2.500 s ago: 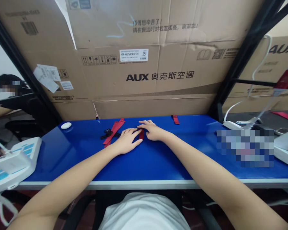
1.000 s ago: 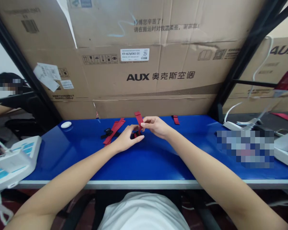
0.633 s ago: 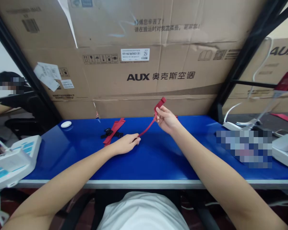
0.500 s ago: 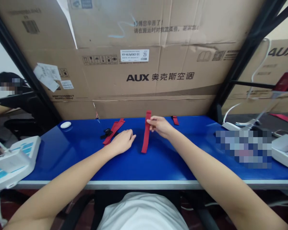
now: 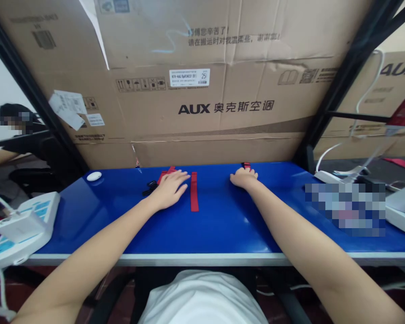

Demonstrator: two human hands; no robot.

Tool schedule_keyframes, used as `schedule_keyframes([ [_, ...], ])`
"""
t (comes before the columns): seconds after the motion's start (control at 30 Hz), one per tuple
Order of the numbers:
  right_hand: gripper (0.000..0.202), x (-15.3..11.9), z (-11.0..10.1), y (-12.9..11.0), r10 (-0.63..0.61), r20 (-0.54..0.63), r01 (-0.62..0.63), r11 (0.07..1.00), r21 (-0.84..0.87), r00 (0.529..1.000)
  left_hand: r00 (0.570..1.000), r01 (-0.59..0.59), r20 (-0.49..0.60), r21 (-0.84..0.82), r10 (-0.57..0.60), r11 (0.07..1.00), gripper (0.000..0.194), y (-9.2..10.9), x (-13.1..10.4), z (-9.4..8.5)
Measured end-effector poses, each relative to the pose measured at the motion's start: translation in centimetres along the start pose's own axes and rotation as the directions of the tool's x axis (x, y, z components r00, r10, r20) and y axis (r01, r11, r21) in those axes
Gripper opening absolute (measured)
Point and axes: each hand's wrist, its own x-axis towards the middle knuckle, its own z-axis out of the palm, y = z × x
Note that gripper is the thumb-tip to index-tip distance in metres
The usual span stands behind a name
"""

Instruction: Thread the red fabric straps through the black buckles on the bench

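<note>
A red webbing strap (image 5: 194,193) lies flat on the blue tabletop between my two hands, touched by neither. Just left of it, my left hand (image 5: 168,190) rests palm down with fingers stretched out. Under and behind that hand is a small pile of red straps (image 5: 168,171), partly covered, with a black buckle (image 5: 150,187) beside it. My right hand (image 5: 244,177) is farther back, over a short red strap with a black part (image 5: 246,165), most of which it hides. Its thumb and fingers are apart, and no grip on the strap shows.
A large cardboard box (image 5: 222,121) stands along the back edge. A white oval object (image 5: 94,176) lies at the back left. White power strips (image 5: 27,225) sit at the left, with more devices and cables at the right. Another person (image 5: 16,135) sits beyond the left frame post.
My right hand has let go of the red strap, which now lies flat, and moved right to the short strap. My left hand's fingers have spread out.
</note>
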Motion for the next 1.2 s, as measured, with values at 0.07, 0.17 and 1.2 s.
schedule_keyframes([
  [0.07, 0.064, 0.1, 0.1, 0.0, -0.024, 0.047, 0.025, 0.999, -0.027, 0.999, 0.987, -0.118, 0.105, -0.077, 0.125, 0.990, 0.046, 1.1, 0.0, 0.1],
  [0.17, 0.060, -1.0, 0.2, -0.7, -0.130, 0.059, 0.133, 0.990, -0.053, 0.990, 0.972, -0.145, 0.175, -0.072, 0.155, 0.987, 0.046, 1.9, 0.0, 0.4],
  [1.2, 0.010, -6.9, 0.9, -3.6, -0.878, -0.204, 0.745, 0.222, 0.628, 0.434, 0.986, -0.168, -0.031, -0.185, 0.165, 0.968, 0.028, 2.2, 0.4, 1.3],
])
